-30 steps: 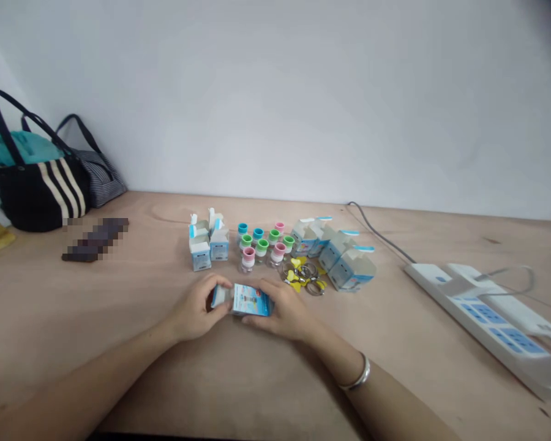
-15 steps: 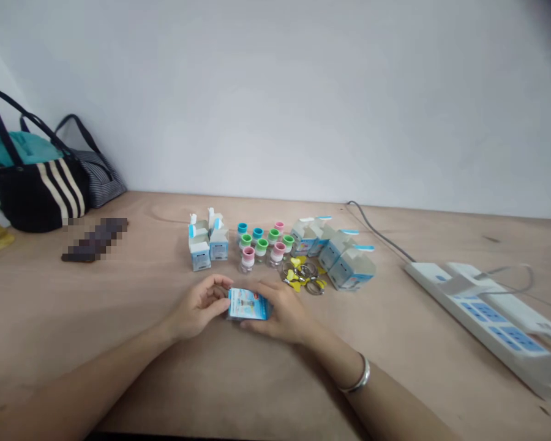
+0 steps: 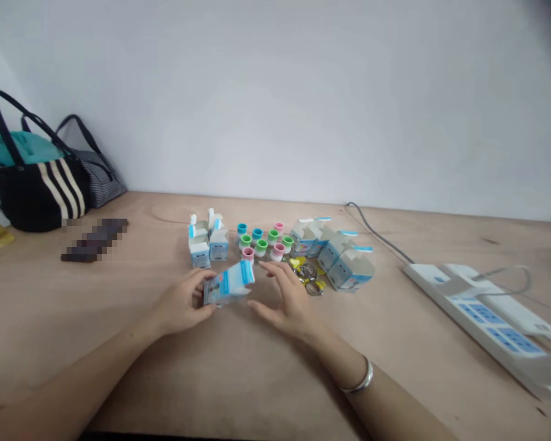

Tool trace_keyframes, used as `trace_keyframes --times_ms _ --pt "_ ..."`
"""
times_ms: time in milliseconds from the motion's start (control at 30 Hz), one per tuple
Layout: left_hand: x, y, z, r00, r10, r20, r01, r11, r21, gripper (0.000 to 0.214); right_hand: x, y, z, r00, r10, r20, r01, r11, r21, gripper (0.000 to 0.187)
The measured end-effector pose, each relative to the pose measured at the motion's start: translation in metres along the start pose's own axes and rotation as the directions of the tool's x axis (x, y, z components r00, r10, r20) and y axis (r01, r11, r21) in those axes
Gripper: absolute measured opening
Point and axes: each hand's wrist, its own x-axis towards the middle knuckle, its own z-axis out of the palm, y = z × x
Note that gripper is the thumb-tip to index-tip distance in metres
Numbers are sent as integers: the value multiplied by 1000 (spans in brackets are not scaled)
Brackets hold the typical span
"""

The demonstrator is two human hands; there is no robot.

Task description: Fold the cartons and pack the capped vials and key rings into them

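My left hand (image 3: 182, 305) grips a small blue and white cardboard box (image 3: 229, 283) by its left end, tilted, with its right end raised and a flap standing out there. My right hand (image 3: 287, 300) is just right of the box, fingers spread and holding nothing. Behind the box stand several small clear-bodied pieces with white collars and coloured rims, such as a green-rimmed one (image 3: 261, 246), a blue-rimmed one (image 3: 257, 234) and a pink-rimmed one (image 3: 278, 250). Beyond my right hand lie metal ring clamps with yellow tabs (image 3: 313, 283), partly hidden by the fingers.
Opened small boxes stand at the back left (image 3: 200, 254) and the back right (image 3: 350, 269). A white power strip (image 3: 480, 324) with a grey cable (image 3: 381, 236) lies on the right. Far left are a black striped bag (image 3: 37, 190) and a dark blurred-out object (image 3: 96, 240).
The box has turned and tilted up, moving slightly left into my left hand's grip. My right hand has let go of it and spread its fingers.
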Motion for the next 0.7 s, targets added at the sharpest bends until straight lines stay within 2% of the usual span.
trace_keyframes --times_ms 100,200,300,433,500,567,633,667,700 --pt "2 -11 -5 995 -35 -97 48 991 125 49 -1 5 2 998 48 28 -47 999 -20 45" --pt "5 -17 -7 986 -71 -153 111 955 276 35 -2 7 7 983 72 172 -58 995 -85 34" --pt "7 -18 -8 977 -106 -184 170 910 378 21 -3 8 10 952 78 295 -47 993 -110 36" --pt "2 -12 -12 959 -138 -246 252 810 529 20 -4 9 12 931 55 360 -25 996 -88 47" --pt "-2 -5 -11 979 -88 -186 178 818 547 32 -4 9 12 924 35 380 -4 997 -81 50" --pt "-5 2 -7 999 35 -28 -18 882 470 32 -4 9 11 915 3 404 34 996 -83 49" --pt "-7 8 2 975 183 129 -215 926 311 18 -4 8 11 902 -26 432 76 992 -99 48" --pt "-7 10 8 955 238 179 -275 934 227 13 -4 7 10 896 -35 443 94 989 -111 48" --pt "-7 11 13 937 274 214 -309 939 153 19 -3 7 10 893 -42 449 108 987 -121 48"
